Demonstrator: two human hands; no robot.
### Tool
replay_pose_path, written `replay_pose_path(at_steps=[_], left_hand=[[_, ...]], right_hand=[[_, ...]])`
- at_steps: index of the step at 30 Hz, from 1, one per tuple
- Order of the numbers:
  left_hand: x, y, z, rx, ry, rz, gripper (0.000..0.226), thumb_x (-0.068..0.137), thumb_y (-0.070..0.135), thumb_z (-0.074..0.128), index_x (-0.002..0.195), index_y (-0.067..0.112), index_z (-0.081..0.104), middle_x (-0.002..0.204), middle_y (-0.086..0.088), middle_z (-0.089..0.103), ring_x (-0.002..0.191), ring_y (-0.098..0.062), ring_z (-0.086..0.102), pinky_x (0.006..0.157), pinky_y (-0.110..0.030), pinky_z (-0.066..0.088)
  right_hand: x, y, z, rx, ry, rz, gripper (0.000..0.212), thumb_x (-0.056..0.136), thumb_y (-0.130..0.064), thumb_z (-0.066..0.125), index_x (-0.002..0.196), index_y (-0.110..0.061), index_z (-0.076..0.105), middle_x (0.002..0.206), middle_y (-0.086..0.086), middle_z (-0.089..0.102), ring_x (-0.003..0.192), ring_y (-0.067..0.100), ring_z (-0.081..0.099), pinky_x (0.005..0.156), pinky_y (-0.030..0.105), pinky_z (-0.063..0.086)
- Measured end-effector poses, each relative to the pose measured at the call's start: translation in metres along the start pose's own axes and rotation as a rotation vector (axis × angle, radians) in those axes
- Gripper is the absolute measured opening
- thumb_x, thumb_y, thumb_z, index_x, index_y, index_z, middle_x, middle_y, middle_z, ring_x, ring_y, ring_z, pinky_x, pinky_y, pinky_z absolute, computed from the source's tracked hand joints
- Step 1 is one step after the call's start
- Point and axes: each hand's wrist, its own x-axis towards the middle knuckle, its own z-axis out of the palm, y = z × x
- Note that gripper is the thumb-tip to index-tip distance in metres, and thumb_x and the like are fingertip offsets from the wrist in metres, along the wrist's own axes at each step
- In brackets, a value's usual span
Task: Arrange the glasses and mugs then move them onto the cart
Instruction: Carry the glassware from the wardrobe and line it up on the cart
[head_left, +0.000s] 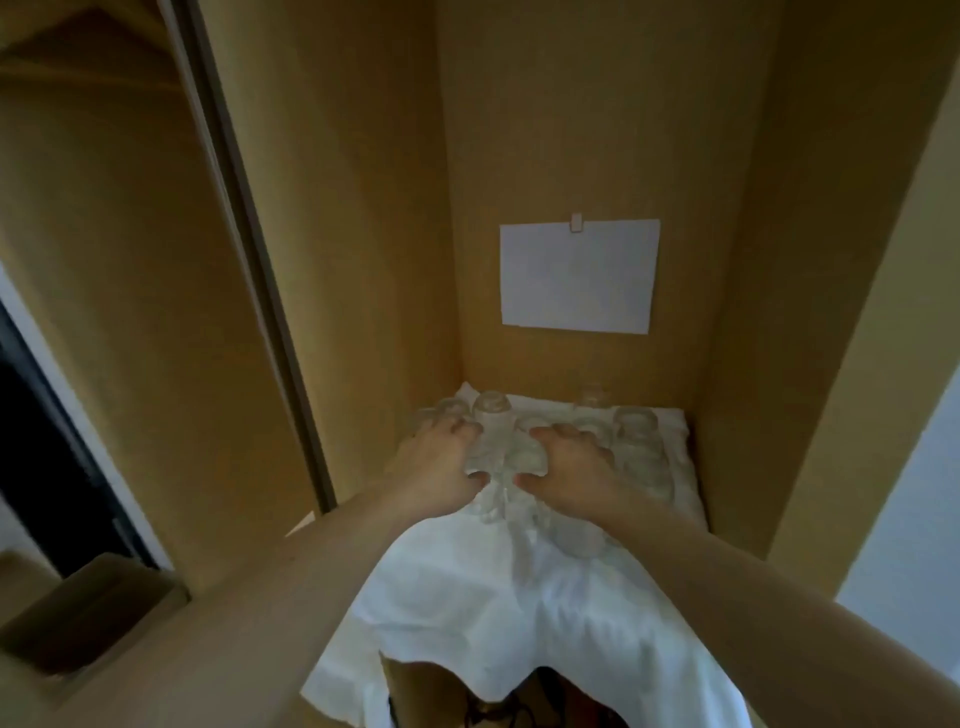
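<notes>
Several clear glasses stand upside down on a white cloth (467, 597) inside a wooden alcove. My left hand (436, 462) curls its fingers round a glass (447, 410) at the back left, next to a taller upturned glass (491, 415). My right hand (571, 467) wraps a glass (527, 454) in the middle of the group. More glasses (636, 436) stand to the right, and some (576, 535) sit nearer the front. The glasses are blurred and hard to tell apart. No cart or mug is in view.
Wooden walls close in the shelf at the left (363, 260), back and right (753, 312). A white sheet of paper (579, 275) is clipped to the back wall. The cloth hangs over the front edge. A sliding door frame (249, 260) stands on the left.
</notes>
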Motion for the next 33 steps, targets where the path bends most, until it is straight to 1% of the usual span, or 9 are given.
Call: replay_pose_path(at_steps=[1, 5, 10, 15, 20, 24, 27, 30, 33], left_hand=[[0.011, 0.004, 0.001, 0.015, -0.01, 0.02, 0.077, 0.078, 0.066, 0.046, 0.142, 0.025, 0.05, 0.153, -0.001, 0.044, 0.143, -0.028, 0.037, 0.109, -0.046, 0.041], [0.055, 0.015, 0.002, 0.016, -0.039, 0.06, 0.069, 0.089, 0.053, 0.062, 0.149, 0.023, 0.044, 0.156, -0.001, 0.041, 0.138, -0.03, 0.043, 0.106, -0.042, 0.044], [0.119, 0.017, 0.022, -0.042, -0.09, 0.125, 0.07, 0.094, 0.049, 0.062, 0.153, 0.02, 0.038, 0.155, -0.006, 0.041, 0.14, -0.029, 0.039, 0.11, -0.039, 0.038], [0.189, 0.019, 0.047, -0.094, -0.128, 0.226, 0.07, 0.092, 0.05, 0.063, 0.151, 0.022, 0.04, 0.151, -0.004, 0.044, 0.138, -0.028, 0.041, 0.108, -0.044, 0.043], [0.258, 0.028, 0.065, -0.183, -0.16, 0.331, 0.07, 0.09, 0.048, 0.067, 0.15, 0.019, 0.044, 0.148, -0.007, 0.048, 0.136, -0.031, 0.044, 0.11, -0.044, 0.042], [0.298, 0.036, 0.09, -0.236, -0.198, 0.407, 0.067, 0.086, 0.048, 0.069, 0.145, 0.02, 0.05, 0.137, -0.007, 0.054, 0.126, -0.031, 0.051, 0.101, -0.045, 0.048], [0.318, 0.041, 0.111, -0.248, -0.235, 0.449, 0.07, 0.088, 0.047, 0.069, 0.148, 0.021, 0.046, 0.141, -0.008, 0.051, 0.127, -0.031, 0.05, 0.103, -0.046, 0.047], [0.334, 0.045, 0.128, -0.273, -0.269, 0.479, 0.073, 0.087, 0.046, 0.07, 0.15, 0.021, 0.044, 0.145, -0.008, 0.049, 0.129, -0.032, 0.049, 0.105, -0.046, 0.046], [0.344, 0.049, 0.137, -0.286, -0.301, 0.513, 0.075, 0.085, 0.044, 0.073, 0.151, 0.022, 0.043, 0.146, -0.009, 0.048, 0.13, -0.032, 0.05, 0.105, -0.044, 0.046]], right_hand=[[0.008, 0.007, -0.001, -0.01, -0.004, 0.018, 0.074, 0.082, -0.064, 0.06, 0.146, -0.032, 0.043, 0.145, 0.002, 0.049, 0.133, 0.031, 0.046, 0.106, 0.047, 0.043], [0.037, 0.028, -0.003, -0.027, -0.005, 0.088, 0.075, 0.083, -0.065, 0.06, 0.147, -0.03, 0.043, 0.149, 0.003, 0.046, 0.136, 0.03, 0.043, 0.11, 0.046, 0.039], [0.078, 0.044, -0.003, -0.01, 0.037, 0.205, 0.07, 0.088, -0.06, 0.06, 0.148, -0.027, 0.042, 0.149, 0.004, 0.043, 0.137, 0.03, 0.04, 0.112, 0.048, 0.035], [0.117, 0.069, -0.007, -0.019, 0.12, 0.327, 0.066, 0.089, -0.058, 0.061, 0.146, -0.028, 0.045, 0.146, 0.004, 0.047, 0.135, 0.03, 0.043, 0.112, 0.047, 0.034], [0.155, 0.107, -0.018, -0.004, 0.121, 0.461, 0.056, 0.087, -0.057, 0.062, 0.132, -0.025, 0.055, 0.132, 0.006, 0.056, 0.123, 0.03, 0.052, 0.103, 0.045, 0.044], [0.184, 0.136, -0.011, 0.026, 0.109, 0.572, 0.055, 0.075, -0.059, 0.062, 0.119, -0.025, 0.059, 0.121, 0.006, 0.062, 0.112, 0.032, 0.059, 0.091, 0.044, 0.053], [0.198, 0.145, -0.009, 0.017, 0.051, 0.624, 0.052, 0.074, -0.045, 0.063, 0.123, -0.025, 0.059, 0.121, 0.006, 0.063, 0.112, 0.03, 0.059, 0.09, 0.041, 0.055], [0.208, 0.148, -0.014, -0.002, -0.056, 0.65, 0.051, 0.084, -0.03, 0.064, 0.134, -0.021, 0.056, 0.131, 0.006, 0.059, 0.115, 0.025, 0.059, 0.094, 0.035, 0.054], [0.219, 0.154, -0.013, 0.013, -0.184, 0.699, 0.053, 0.09, -0.026, 0.062, 0.141, -0.017, 0.05, 0.13, 0.006, 0.059, 0.111, 0.022, 0.062, 0.087, 0.036, 0.059]])
